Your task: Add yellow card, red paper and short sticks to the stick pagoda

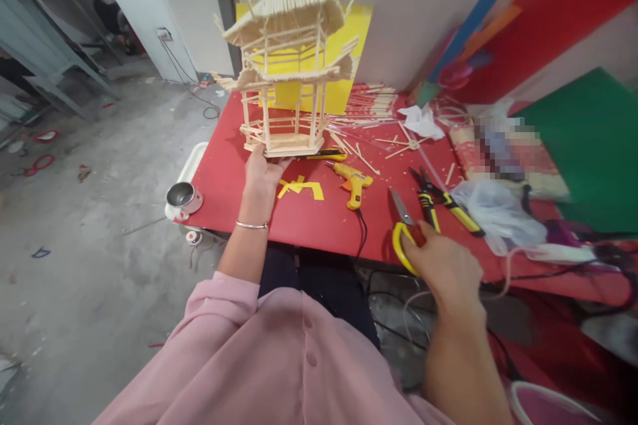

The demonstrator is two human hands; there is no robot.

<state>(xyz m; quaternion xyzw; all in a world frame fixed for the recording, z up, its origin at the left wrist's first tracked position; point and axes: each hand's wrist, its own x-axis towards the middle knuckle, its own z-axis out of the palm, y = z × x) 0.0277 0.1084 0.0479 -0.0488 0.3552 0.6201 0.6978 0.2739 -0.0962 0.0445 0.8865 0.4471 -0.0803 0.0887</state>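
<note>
A pagoda-like model of thin wooden sticks (292,143) with two roof tiers stands upright, lifted or propped at its base by my left hand (264,172), whose fingers go under the bottom edge. My right hand (441,262) is closed on the yellow-handled scissors (403,246), their blades pointing away from me over the red table (299,226). Between the hands lie cut yellow paper strips (304,187) and a yellow glue gun (355,184). A yellow cutter knife (326,155) rests just right of the model's base.
Pliers (428,206) and another black-and-yellow tool (461,212) lie beyond my right hand, near a plastic bag (498,212). Loose sticks (369,106) and yellow card (356,46) are behind the model. A metal cup (182,196) sits at the left table edge.
</note>
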